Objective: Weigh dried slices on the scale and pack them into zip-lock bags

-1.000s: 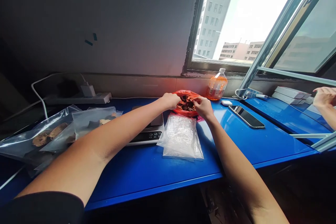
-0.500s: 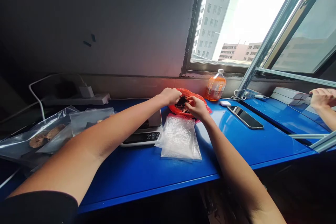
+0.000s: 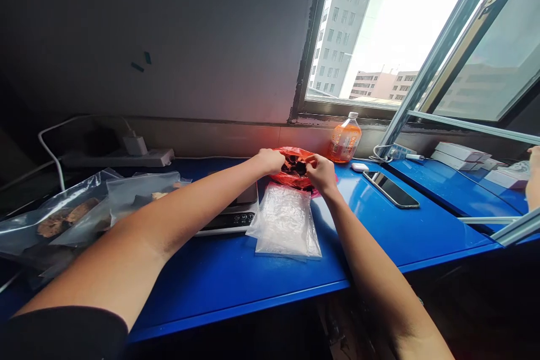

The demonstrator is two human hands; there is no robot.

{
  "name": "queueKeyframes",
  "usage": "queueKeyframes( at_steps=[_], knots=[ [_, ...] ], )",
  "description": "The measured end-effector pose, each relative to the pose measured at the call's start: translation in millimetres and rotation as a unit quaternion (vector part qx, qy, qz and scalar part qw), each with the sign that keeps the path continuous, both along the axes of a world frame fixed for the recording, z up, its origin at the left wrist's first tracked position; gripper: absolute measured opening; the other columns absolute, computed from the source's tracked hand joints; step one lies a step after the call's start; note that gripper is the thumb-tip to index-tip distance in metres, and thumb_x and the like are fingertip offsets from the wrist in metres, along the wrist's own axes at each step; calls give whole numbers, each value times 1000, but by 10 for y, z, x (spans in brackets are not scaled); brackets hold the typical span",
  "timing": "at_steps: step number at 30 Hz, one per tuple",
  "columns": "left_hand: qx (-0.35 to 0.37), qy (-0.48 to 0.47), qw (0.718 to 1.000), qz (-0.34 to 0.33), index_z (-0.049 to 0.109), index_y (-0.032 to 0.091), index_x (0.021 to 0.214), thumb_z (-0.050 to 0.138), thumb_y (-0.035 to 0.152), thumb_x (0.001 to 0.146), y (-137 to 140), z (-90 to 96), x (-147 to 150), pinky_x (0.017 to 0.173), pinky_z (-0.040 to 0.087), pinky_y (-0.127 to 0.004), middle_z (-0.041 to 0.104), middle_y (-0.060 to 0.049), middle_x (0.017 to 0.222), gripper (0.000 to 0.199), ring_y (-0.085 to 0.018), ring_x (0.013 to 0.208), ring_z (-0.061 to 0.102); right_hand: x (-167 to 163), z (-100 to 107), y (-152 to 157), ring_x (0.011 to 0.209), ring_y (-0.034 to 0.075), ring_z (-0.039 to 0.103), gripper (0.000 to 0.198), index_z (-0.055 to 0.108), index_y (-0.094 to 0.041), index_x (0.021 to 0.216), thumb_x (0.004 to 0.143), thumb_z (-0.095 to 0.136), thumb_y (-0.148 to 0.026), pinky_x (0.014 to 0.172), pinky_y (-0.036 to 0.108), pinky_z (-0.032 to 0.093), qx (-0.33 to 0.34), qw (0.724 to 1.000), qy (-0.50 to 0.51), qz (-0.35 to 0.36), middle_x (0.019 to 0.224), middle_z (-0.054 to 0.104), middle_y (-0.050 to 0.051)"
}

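A red plastic bag stands on the blue table with its mouth spread and dark, dried-looking pieces inside. My left hand is closed on the bag's left rim, its fingertips partly hidden. On the opposite side, my right hand pinches the right rim between thumb and fingers. In front of the bag lie clear plastic bags in a stack. A digital scale sits just left of them, partly covered by my left forearm.
Clear bags with brown pieces lie left, before a power strip. An orange drink bottle, white earbud case and phone are on the right. Beyond a metal frame are white boxes and another person's hand.
My right hand has shifted from over the dark pieces to the bag's right rim, and the mouth looks wider. The other person's hand has moved right, partly out of view.
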State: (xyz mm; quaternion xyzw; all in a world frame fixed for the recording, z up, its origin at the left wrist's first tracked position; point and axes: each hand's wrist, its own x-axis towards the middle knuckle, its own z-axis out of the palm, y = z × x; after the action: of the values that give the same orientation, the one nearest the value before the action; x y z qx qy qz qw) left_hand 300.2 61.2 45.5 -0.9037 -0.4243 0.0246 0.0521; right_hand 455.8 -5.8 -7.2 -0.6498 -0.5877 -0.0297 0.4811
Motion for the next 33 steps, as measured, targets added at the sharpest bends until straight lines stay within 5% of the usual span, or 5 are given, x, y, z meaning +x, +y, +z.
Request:
queueKeyframes(
  at_steps=[9,22,33],
  knots=[
    [-6,16,998,66,70,19,101,72,36,68,-35,-72,6,94,46,-42,70,-16,109,38,-34,108,62,-13,-107,85,82,19,64,16,68,-17,83,75,54,-16,78,30,49,-40,999,-29,9,91,71,9],
    [-41,-20,998,-47,66,27,101,62,52,75,-9,-103,15,81,50,-30,70,-4,108,36,-24,96,65,-121,-102,81,75,17,61,14,68,-17,77,79,54,-22,70,27,45,-65,994,-75,52,80,70,6],
    [-59,-27,997,-38,69,21,90,67,35,70,-27,-134,1,72,50,-26,72,-5,87,24,-21,81,67,-192,-95,56,74,17,62,14,68,-17,78,79,55,-20,68,27,46,-64,993,-76,61,81,70,6]
  ],
)
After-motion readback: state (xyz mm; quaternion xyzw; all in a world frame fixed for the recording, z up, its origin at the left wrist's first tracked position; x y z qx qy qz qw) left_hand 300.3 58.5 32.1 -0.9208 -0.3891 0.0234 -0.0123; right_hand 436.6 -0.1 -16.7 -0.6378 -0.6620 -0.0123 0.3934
